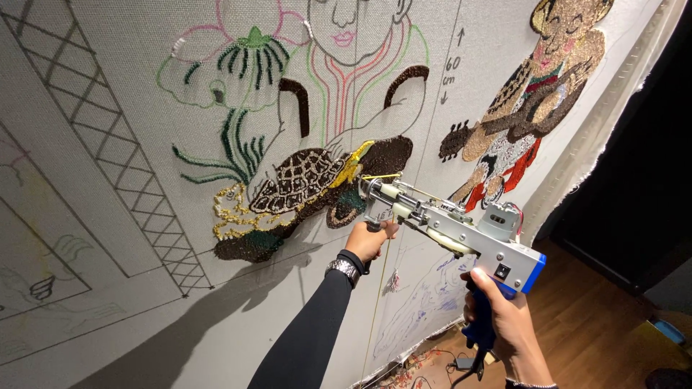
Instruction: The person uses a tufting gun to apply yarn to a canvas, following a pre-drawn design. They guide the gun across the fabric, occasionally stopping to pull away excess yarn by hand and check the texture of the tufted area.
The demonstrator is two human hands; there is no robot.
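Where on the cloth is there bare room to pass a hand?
Bare cloth lies below the tufted turtle, left of the left hand, bordered by the drawn lattice. Crowded: around the tufting gun, the right hand on its blue grip, and the tufted figure.

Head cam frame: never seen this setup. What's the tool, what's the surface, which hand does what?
It is one picture, from a camera on the person's head, looking along their arms.

The surface is a pale cloth stretched upright, with outlines drawn on it. Some parts are already filled with yarn: a turtle, green leaves and a figure to the right.

The tool is a tufting gun, a hand-held machine. Its tip is at the cloth beside the turtle, and a yellow yarn shows at the tip.

The right hand grips the blue rear handle. The left hand, with a dark sleeve and a wristwatch, holds the front grip under the nose.
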